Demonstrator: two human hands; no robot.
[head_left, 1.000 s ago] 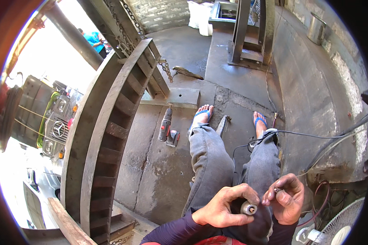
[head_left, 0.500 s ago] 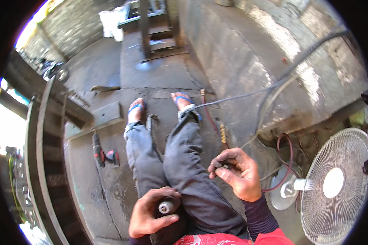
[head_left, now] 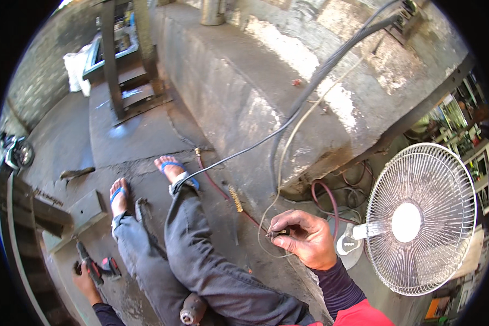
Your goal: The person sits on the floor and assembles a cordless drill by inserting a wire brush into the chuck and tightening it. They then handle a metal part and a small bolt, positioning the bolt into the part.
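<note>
My right hand is closed, pinching a small dark metal part between thumb and fingertips, above the floor right of my legs. What the part is I cannot make out. Far out to the left, my left hand has its fingers apart, right beside a red-and-black cordless drill lying on the floor. Whether they touch it is hard to see. A dark cylindrical tool with a metal nose rests against my thigh at the lower edge.
To the right stands a white fan. A grey cable crosses the scene to my foot. A dark red hose with a yellow coil runs along the floor. Metal beams stand at left, a concrete ledge beyond.
My left hand has left the cylindrical tool at my lap and reached out left to the drill. My right hand keeps the small part. The view has turned right.
</note>
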